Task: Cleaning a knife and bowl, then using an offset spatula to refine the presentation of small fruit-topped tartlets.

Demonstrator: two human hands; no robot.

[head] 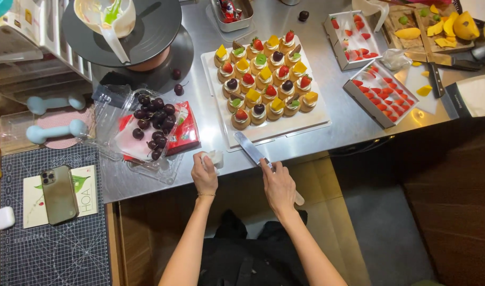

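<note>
You are looking straight down at a steel worktable (359, 127) from above, with both of your bare forearms reaching up from the bottom of the view.

Your left hand (204, 177) rests at the near edge of the table, its fingers curled shut around a small white wad, likely a cloth or paper (215, 157), which pokes out just beyond your fingertips.

Your right hand (278, 185) is closed around the handle of a long palette knife (251, 149). The flat metal blade runs away from your grip, up and to the left, and its tip lies over the near edge of a white board (316, 122). The handle end sticks out behind your palm, toward your body.

Just beyond the blade, on that board, sit rows of small round tarts (263, 79), each topped with fruit: strawberry, mango, dark cherry or green pieces.

To the left of your left hand lies an open clear plastic box of dark cherries (152, 119). Farther left, off the steel, a phone (58, 194) lies on a cutting mat (57, 249).

Well beyond your right hand and to its right are two shallow boxes of cut strawberries (380, 94), and past them a wooden board with mango pieces (444, 24).
</note>
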